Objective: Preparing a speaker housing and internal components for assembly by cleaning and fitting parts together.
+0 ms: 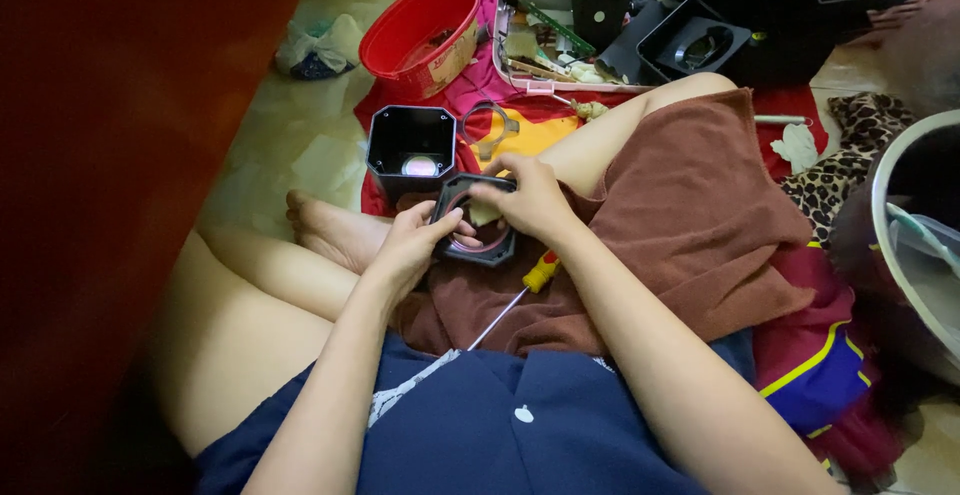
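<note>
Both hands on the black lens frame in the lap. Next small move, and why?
Probably keep the left hand steadying the black frame while the right hand rubs its small cloth pad round the glass. The pad already sits on the lens, and the screwdriver lies unused on the brown towel.

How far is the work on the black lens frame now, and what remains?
Done, it seems: the black octagonal housing stands apart, open, with a lens at its bottom. In hand: the left hand grips the black octagonal frame with a glass ring, and the right hand presses a small yellowish cloth or pad on it. Left: the frame is not on the housing, and the yellow-handled screwdriver lies unused on the brown towel.
</note>
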